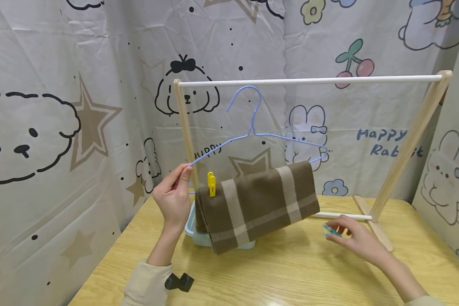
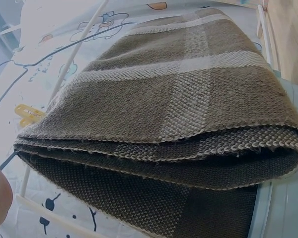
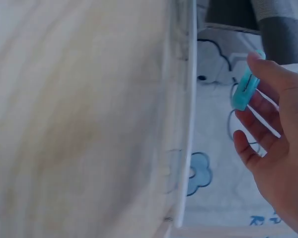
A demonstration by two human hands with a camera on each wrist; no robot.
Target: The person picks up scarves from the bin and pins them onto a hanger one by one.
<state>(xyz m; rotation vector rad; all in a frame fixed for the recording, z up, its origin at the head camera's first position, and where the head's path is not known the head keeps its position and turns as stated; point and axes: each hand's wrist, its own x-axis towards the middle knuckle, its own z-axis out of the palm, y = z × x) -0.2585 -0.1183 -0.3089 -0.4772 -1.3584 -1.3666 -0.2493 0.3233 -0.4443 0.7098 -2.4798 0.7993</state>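
Note:
My left hand point(image 1: 174, 195) grips the left end of a blue wire hanger point(image 1: 279, 136), holding it up in front of the rack. Folded over the hanger's lower bar hangs a brown scarf point(image 1: 265, 199) with pale stripes, its left side lower than its right. A yellow clothespin point(image 1: 212, 184) clips the scarf near its left top edge. To the right and below the scarf, my right hand point(image 1: 353, 238) pinches a teal clothespin point(image 3: 247, 88) between thumb and fingers. In the left wrist view, the scarf's layered folds point(image 2: 159, 148) fill most of the picture.
A wooden rack with a white top rail point(image 1: 310, 80) stands behind the hanger, its right post point(image 1: 409, 148) slanting to a foot on the table point(image 1: 290, 272). A pale blue basket point(image 1: 200, 240) sits partly hidden behind the scarf. Printed curtains surround the table.

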